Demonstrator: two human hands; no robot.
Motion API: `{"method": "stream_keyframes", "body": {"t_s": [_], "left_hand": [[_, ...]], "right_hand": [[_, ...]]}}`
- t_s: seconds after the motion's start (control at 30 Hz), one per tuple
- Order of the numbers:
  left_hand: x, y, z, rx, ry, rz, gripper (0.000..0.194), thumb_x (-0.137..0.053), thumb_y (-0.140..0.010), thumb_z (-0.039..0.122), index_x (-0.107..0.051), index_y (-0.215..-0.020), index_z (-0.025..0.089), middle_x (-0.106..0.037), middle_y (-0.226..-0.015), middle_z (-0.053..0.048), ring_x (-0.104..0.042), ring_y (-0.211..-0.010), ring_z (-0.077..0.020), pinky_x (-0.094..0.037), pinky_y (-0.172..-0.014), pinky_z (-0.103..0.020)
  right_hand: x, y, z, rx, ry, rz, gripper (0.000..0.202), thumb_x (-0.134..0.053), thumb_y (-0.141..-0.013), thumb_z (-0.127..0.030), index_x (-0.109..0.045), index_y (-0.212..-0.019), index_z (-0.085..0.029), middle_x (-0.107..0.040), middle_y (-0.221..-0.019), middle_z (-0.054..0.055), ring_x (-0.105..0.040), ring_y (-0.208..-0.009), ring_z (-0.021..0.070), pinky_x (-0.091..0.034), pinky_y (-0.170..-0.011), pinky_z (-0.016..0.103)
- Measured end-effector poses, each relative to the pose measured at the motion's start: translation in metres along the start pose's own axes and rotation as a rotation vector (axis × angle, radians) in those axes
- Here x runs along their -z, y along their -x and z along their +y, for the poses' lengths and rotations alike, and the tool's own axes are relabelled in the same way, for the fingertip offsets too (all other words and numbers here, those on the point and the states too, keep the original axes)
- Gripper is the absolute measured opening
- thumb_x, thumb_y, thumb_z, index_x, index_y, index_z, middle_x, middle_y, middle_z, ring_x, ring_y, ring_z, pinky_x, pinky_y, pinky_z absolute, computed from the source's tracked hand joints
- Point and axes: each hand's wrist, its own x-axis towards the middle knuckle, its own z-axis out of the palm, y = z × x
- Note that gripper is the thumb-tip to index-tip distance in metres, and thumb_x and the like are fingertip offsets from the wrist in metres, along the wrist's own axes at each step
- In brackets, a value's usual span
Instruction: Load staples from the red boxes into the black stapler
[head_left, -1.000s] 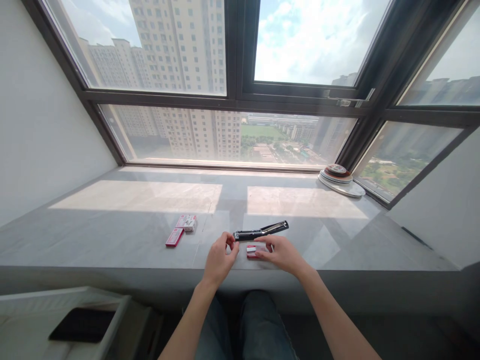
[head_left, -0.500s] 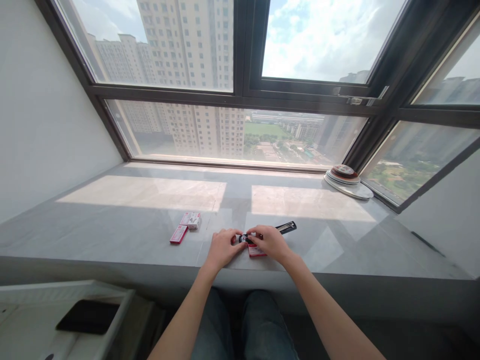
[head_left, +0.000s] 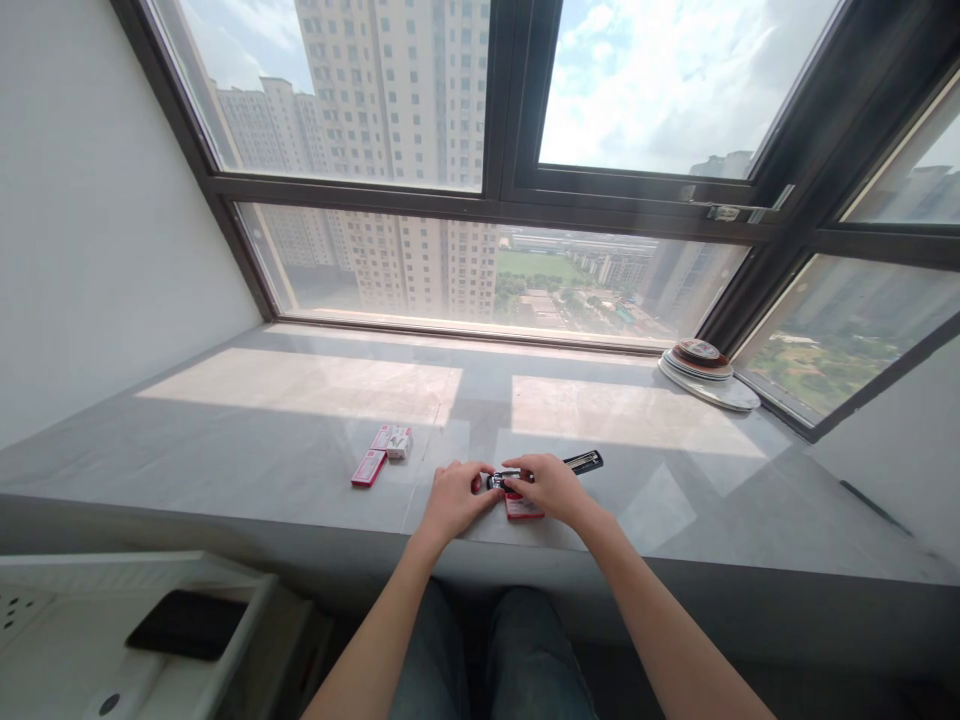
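My left hand (head_left: pixel 459 500) rests over the grey sill, its thumb and fingers closed around one end of a black and silver stapler-like tool (head_left: pixel 496 481). From the right, my right hand (head_left: pixel 551 486) pinches the same tool. The tool's long black arm (head_left: pixel 585 462) sticks out behind my right hand, pointing to the right. Just below the fingers lies a red and white box (head_left: pixel 523 508), partly covered by my right hand. Further left on the sill are a red and white box (head_left: pixel 369 468) and a small white box (head_left: pixel 399 442), with another pink-white box (head_left: pixel 382 437) beside it.
A stack of round plates or discs (head_left: pixel 703 372) sits in the sill's right corner by the window frame. At the lower left, a white tray-like unit (head_left: pixel 67 655) holds a dark flat object (head_left: pixel 186 624). The sill's front edge runs below my hands.
The camera view has shifted slightly, so the scene sits a little further right. Both hands keep hold of the tool, with little visible movement.
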Motion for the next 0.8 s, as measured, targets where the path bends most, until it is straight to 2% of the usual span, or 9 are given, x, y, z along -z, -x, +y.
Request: {"method": "stream_keyframes", "body": {"t_s": [0.07,0.2,0.33,0.4,0.5,0.6,0.67,0.73,0.8], "left_hand": [[-0.001,0.000,-0.001,0.004,0.004,0.006,0.032,-0.071,-0.083,0.052,-0.073,-0.106,0.031,-0.066,-0.078,0.001,-0.059,-0.085,-0.0221,-0.033,-0.078,-0.034],[-0.001,0.000,-0.001,0.012,0.009,0.008,0.030,-0.072,-0.082,0.051,-0.073,-0.105,0.032,-0.066,-0.076,0.002,-0.059,-0.084,-0.0218,-0.032,-0.078,-0.034],[-0.001,0.000,0.000,0.010,0.012,-0.002,0.029,-0.072,-0.082,0.051,-0.073,-0.104,0.032,-0.066,-0.075,0.002,-0.059,-0.084,-0.0211,-0.032,-0.078,-0.033],[0.000,0.000,0.001,0.009,0.010,-0.003,0.030,-0.072,-0.082,0.052,-0.073,-0.104,0.031,-0.066,-0.075,0.002,-0.059,-0.083,-0.0210,-0.033,-0.078,-0.033],[0.000,-0.001,0.001,0.017,0.011,-0.011,0.033,-0.071,-0.082,0.053,-0.073,-0.106,0.030,-0.066,-0.075,0.001,-0.059,-0.083,-0.0213,-0.034,-0.078,-0.032],[0.000,-0.001,0.001,0.019,0.016,-0.024,0.034,-0.070,-0.082,0.055,-0.073,-0.106,0.030,-0.066,-0.076,0.001,-0.060,-0.084,-0.0217,-0.034,-0.079,-0.032],[0.000,-0.001,0.001,0.020,0.013,-0.025,0.034,-0.071,-0.082,0.055,-0.073,-0.106,0.031,-0.067,-0.077,0.001,-0.060,-0.084,-0.0217,-0.034,-0.079,-0.032],[0.001,-0.001,0.002,0.022,0.010,-0.027,0.035,-0.071,-0.082,0.055,-0.073,-0.107,0.030,-0.067,-0.078,0.001,-0.060,-0.085,-0.0218,-0.035,-0.079,-0.032],[0.002,-0.001,0.002,0.022,0.009,-0.031,0.036,-0.071,-0.081,0.054,-0.073,-0.107,0.030,-0.068,-0.078,0.001,-0.061,-0.086,-0.0220,-0.036,-0.079,-0.032]], "right_hand": [[0.004,0.004,0.000,-0.064,0.047,0.055,0.026,-0.067,-0.093,-0.041,-0.076,-0.109,-0.023,-0.067,-0.073,0.002,-0.060,-0.069,0.0196,-0.035,-0.063,0.027],[0.005,0.016,-0.008,-0.132,0.074,0.137,0.031,-0.055,-0.100,-0.044,-0.074,-0.088,-0.022,-0.064,-0.068,0.003,-0.057,-0.066,0.0194,-0.031,-0.060,0.028],[-0.005,0.033,-0.009,-0.084,-0.133,0.087,0.030,-0.054,-0.100,-0.047,-0.072,-0.105,-0.024,-0.063,-0.069,0.000,-0.057,-0.067,0.0186,-0.033,-0.061,0.027],[-0.008,0.047,0.004,-0.153,-0.249,0.130,0.036,-0.053,-0.099,-0.053,-0.072,-0.101,-0.022,-0.061,-0.070,0.000,-0.056,-0.067,0.0181,-0.035,-0.060,0.026],[-0.003,0.068,0.036,-0.385,-0.411,0.170,0.050,-0.058,-0.092,-0.065,-0.069,-0.094,-0.017,-0.055,-0.064,0.000,-0.047,-0.055,0.0150,-0.031,-0.052,0.026],[0.015,0.074,0.057,-0.513,-0.616,0.215,0.064,-0.064,-0.085,-0.069,-0.061,-0.124,-0.018,-0.056,-0.070,-0.001,-0.035,-0.046,0.0105,-0.025,-0.044,0.024],[0.028,0.064,0.056,-0.445,-0.687,0.232,0.068,-0.066,-0.084,-0.068,-0.058,-0.131,-0.020,-0.060,-0.082,0.001,-0.036,-0.049,0.0098,-0.025,-0.045,0.024],[0.036,0.046,0.046,-0.304,-0.638,0.188,0.062,-0.069,-0.083,-0.066,-0.064,-0.122,-0.019,-0.060,-0.083,0.002,-0.042,-0.055,0.0114,-0.029,-0.048,0.024],[0.036,0.027,0.032,-0.163,-0.490,0.130,0.051,-0.072,-0.081,-0.061,-0.070,-0.108,-0.018,-0.056,-0.073,-0.001,-0.045,-0.060,0.0131,-0.031,-0.053,0.025]]}}
